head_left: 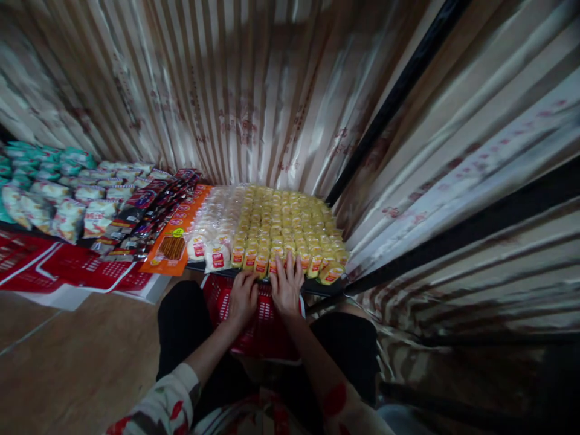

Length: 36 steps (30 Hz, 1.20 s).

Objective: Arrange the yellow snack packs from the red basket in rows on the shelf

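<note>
Rows of small yellow snack packs [281,226] with red and orange labels lie close together on a low black shelf. My right hand [287,289] rests on the front of these rows, fingers stretched out and slightly apart. Beside it on the left, my left hand [243,295] is at the shelf's front edge with its fingers curled in against the lower front of the packs. Whatever those fingertips hold, if anything, is hidden. White packs in clear wrap [217,258] with red labels adjoin the yellow rows on the left.
An orange snack bag [170,244], dark shiny packets [147,205], white packs [100,214] and teal packs [75,158] continue leftward. Red baskets, one between my knees [267,338] and others at left [86,266], sit below shelf level. Pleated curtains [272,90] and a black pole [399,90] stand behind.
</note>
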Available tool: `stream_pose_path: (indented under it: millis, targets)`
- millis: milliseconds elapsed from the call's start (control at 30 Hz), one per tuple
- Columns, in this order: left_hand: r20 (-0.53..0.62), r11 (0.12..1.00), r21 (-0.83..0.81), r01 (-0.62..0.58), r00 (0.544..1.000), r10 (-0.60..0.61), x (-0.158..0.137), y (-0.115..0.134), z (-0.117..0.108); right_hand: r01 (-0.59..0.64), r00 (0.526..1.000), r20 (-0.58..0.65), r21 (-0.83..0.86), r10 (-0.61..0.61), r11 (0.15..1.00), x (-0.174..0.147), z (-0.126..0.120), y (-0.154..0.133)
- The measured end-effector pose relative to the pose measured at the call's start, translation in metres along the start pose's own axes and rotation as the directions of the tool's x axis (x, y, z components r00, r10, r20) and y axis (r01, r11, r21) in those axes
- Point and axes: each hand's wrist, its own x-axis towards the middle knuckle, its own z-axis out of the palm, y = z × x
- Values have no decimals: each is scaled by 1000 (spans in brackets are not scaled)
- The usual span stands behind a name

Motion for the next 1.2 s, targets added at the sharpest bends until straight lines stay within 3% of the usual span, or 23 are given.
stream_pose_path:
  millis: [633,833,1000,1100,1200]
  targets:
    - [85,996,43,-80,993,76,-2,3,0,-5,1000,-30,-6,4,1000,3,-6,3]
    - [206,971,37,-235,953,223,8,8,1,-19,1000,-16,-39,18,999,2,-6,2]
    - [318,956,93,-277,918,235,23,10,1,-31,999,-11,-67,30,997,3,-8,-3]
    - [370,952,134,-276,905,211,27,13,0,-61,997,-59,-66,57,996,-3,-13,-5]
    - [404,949,166,-269,896,183,27,15,-2,-216,956,-209,-27,206,976,-14,-18,1]
